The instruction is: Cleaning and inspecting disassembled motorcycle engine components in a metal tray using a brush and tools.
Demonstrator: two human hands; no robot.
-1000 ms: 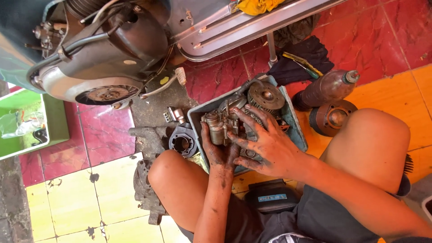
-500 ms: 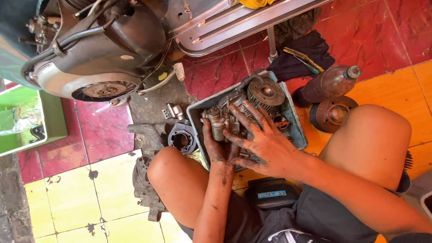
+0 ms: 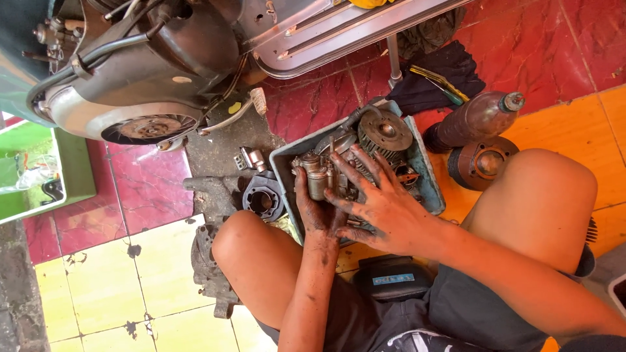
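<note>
Crouching over a blue-grey plastic tray (image 3: 285,171) on the floor, we have both hands down among greasy engine parts. Our left hand (image 3: 317,210) is curled around a small cast-metal carburettor (image 3: 317,176), a dull silver lump with a rounded cap, held upright at the tray's near-left side. Our right hand (image 3: 381,205), blackened with oil, lies spread with fingers splayed over the parts just beside it, fingertips touching metal; we cannot tell whether it grips anything underneath. Behind the hands in the tray sits a round finned clutch-like disc (image 3: 385,133), grey and ribbed.

Against half a second ago, our hands stay in the same place in the tray, the right fingers a little wider apart, and the view has barely shifted.

Left of the tray a dark ringed cylinder part (image 3: 262,201) rests on a grimy grey patch of floor, with a rough cast casing (image 3: 207,261) lying by our left knee. To the right stand a brown, dusty bottle (image 3: 479,117) lying on its side and a rusty round drum (image 3: 482,163). A black cloth (image 3: 437,81) lies beyond them. Overhead hangs the scooter's engine side (image 3: 140,91), smooth grey metal with a spoked fan. Floor tiles run glossy red, then yellow and orange, stained with oil spots. A green tub (image 3: 72,173) sits at far left.
</note>
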